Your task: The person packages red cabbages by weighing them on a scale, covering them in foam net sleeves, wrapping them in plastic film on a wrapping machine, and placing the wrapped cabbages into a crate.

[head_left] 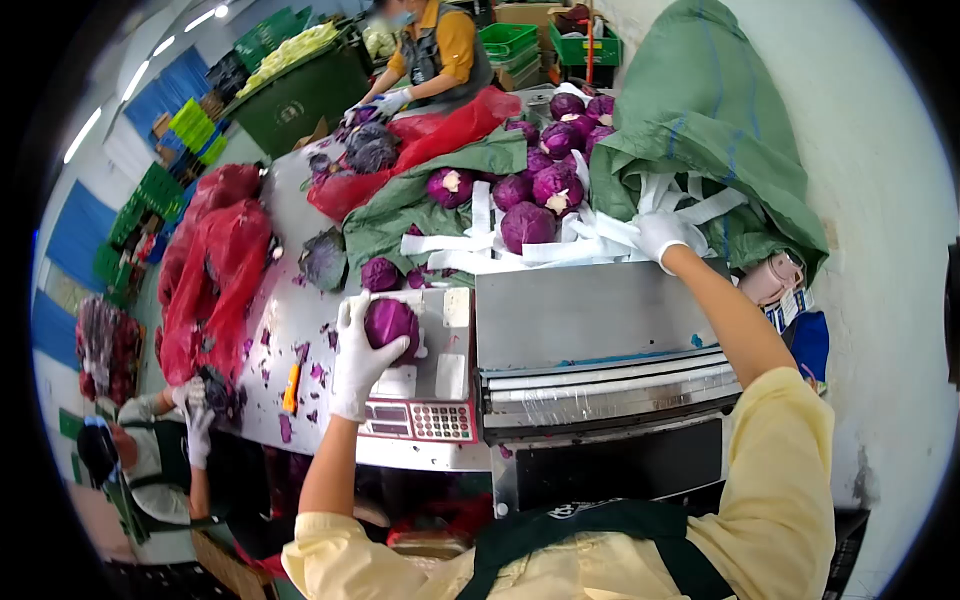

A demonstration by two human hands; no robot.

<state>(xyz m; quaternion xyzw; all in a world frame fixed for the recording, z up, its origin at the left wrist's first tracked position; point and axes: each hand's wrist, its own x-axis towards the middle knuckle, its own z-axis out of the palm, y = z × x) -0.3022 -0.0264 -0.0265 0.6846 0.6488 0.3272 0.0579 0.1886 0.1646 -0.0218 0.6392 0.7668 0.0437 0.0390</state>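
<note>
My left hand (358, 362), in a white glove, is wrapped round the side of a red cabbage (392, 328). This cabbage rests on the plate of a digital scale (446, 340) with a red keypad front. A smaller piece of red cabbage (380, 274) sits just behind the scale. My right hand (662, 238), also gloved, reaches over the wrapping machine (590, 310) into a heap of white strips (530, 252). Its fingers are closed at the end of one strip, partly blending with the white around them. Several trimmed red cabbages (528, 226) lie among the strips.
A green woven sack (700, 120) stands at the back right beside a pink bottle (772, 278). An orange knife (292, 388) lies among scraps on the left. Red mesh bags (215, 260) cover the table's left edge. Two co-workers (440, 50) handle cabbages, at the back and lower left.
</note>
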